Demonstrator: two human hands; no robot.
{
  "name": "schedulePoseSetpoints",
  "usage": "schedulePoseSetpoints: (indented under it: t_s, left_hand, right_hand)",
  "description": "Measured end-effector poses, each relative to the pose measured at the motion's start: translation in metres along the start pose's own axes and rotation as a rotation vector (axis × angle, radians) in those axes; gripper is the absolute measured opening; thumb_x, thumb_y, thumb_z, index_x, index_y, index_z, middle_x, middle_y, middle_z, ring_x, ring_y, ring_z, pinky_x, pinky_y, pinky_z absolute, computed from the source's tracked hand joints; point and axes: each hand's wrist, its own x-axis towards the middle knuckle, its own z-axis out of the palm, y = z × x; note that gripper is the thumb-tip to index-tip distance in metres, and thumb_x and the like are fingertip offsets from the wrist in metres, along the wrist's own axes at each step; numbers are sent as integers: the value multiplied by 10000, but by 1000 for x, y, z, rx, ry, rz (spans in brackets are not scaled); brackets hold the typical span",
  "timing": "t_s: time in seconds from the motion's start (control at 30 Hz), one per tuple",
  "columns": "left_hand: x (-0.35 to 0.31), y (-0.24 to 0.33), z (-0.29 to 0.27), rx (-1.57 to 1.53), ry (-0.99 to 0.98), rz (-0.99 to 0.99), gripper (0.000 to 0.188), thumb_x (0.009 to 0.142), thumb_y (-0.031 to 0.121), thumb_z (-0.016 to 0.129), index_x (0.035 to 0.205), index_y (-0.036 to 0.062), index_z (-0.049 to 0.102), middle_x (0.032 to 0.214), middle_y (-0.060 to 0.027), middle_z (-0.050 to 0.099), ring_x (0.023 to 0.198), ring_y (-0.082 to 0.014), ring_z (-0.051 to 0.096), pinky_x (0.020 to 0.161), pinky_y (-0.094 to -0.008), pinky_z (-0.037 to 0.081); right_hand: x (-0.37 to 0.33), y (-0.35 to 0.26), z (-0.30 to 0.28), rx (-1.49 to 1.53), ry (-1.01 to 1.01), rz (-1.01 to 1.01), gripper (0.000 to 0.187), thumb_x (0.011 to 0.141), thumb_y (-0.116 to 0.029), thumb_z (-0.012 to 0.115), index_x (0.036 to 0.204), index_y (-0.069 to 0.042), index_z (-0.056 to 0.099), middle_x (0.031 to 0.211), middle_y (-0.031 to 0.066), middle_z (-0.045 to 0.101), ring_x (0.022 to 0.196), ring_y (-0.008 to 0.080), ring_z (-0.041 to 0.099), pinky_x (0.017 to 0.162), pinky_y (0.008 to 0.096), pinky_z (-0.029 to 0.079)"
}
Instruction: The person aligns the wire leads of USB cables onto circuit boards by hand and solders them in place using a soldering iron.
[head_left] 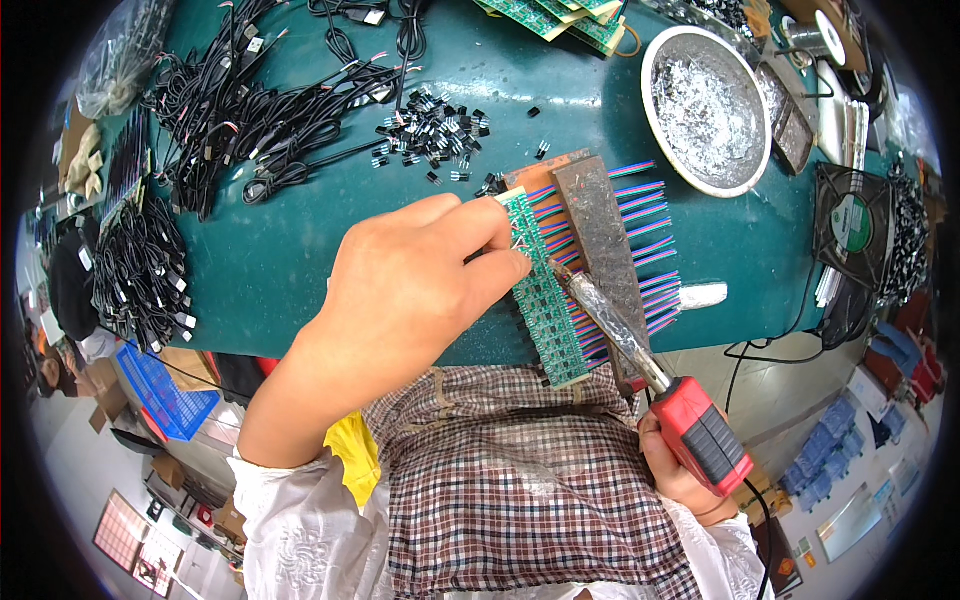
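Note:
A long green circuit board panel (548,300) lies slanted in front of me, with rows of small pads and parts. My left hand (410,270) is closed at its upper left edge, thumb and curled index finger on the board; whatever lies under the fingers is hidden. My right hand (680,470) grips the red and black handle of a soldering iron (620,335). The iron's tip meets the board's right edge, close to my left thumb. Striped red, blue and dark wires (650,225) run from that edge beneath a dark metal bar (603,235).
Loose black three-legged components (435,130) lie beyond my left hand. Bundled black cables (250,110) cover the far left. A white bowl of silvery flakes (707,110) stands at the far right, near a square fan (853,225). More green boards (560,20) lie at the back.

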Motion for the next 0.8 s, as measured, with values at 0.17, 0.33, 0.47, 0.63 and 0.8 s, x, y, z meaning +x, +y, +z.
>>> schedulePoseSetpoints:
  t_s: [0.17, 0.33, 0.47, 0.63, 0.8]
  left_hand:
    - [5, -9, -6, -4, -44, 88, 204, 681, 59, 772, 876, 117, 756, 836, 5, 639, 692, -192, 601, 562, -329, 493]
    - [7, -13, -5, -39, -73, 145, 179, 720, 89, 720, 893, 117, 752, 862, 8, 649, 713, -195, 606, 569, -322, 500]
    - [10, -12, -9, 10, -134, 156, 189, 729, 112, 704, 914, 114, 743, 887, 8, 649, 745, -198, 609, 582, -321, 511]
    - [10, -11, -10, 25, -152, 168, 228, 726, 133, 683, 947, 114, 735, 906, 6, 641, 768, -203, 606, 588, -328, 515]
    - [10, -11, -10, 20, -154, 172, 231, 727, 141, 673, 949, 113, 728, 912, 3, 635, 766, -208, 603, 589, -333, 516]
  right_hand:
    - [2, 1, 1, -10, -4, -38, 351, 667, 27, 821, 970, -4, 646, 789, 117, 625, 629, 262, 623, 581, 337, 504]
    - [2, 3, 3, 34, -14, -3, 344, 669, 23, 826, 960, -3, 643, 791, 123, 631, 638, 270, 637, 585, 339, 515]
    - [3, 3, 3, 77, -37, -6, 335, 671, 31, 820, 954, -3, 643, 795, 127, 635, 647, 280, 646, 582, 341, 521]
    - [4, 1, 7, 87, -18, -2, 324, 673, 45, 817, 942, -5, 642, 793, 130, 631, 650, 289, 649, 581, 343, 523]
    - [10, 1, 6, 41, 0, -74, 317, 668, 49, 819, 920, -4, 636, 787, 126, 621, 636, 293, 643, 574, 341, 519]
